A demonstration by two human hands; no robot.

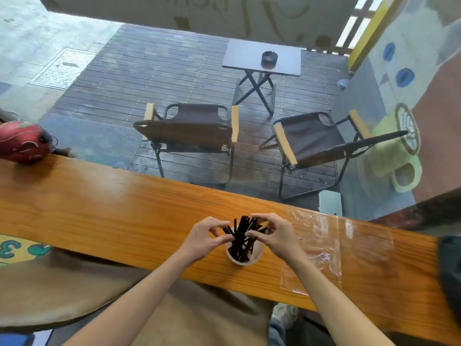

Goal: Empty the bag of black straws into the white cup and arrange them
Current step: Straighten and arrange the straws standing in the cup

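I see a long glossy wooden counter (104,208) with the clear crinkled plastic bag (321,236) lying flat, right of the round white cup (245,258); my left hand (203,237) and right hand (273,237) pinch the thin black straws (240,236) bristling from it

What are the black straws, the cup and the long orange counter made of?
The black straws look like matte plastic: thin, stiff, uniformly dark. The white cup could be paper or plastic; its plain pale wall doesn't settle it. The counter looks like varnished wood, with visible grain lines and glossy reflections.
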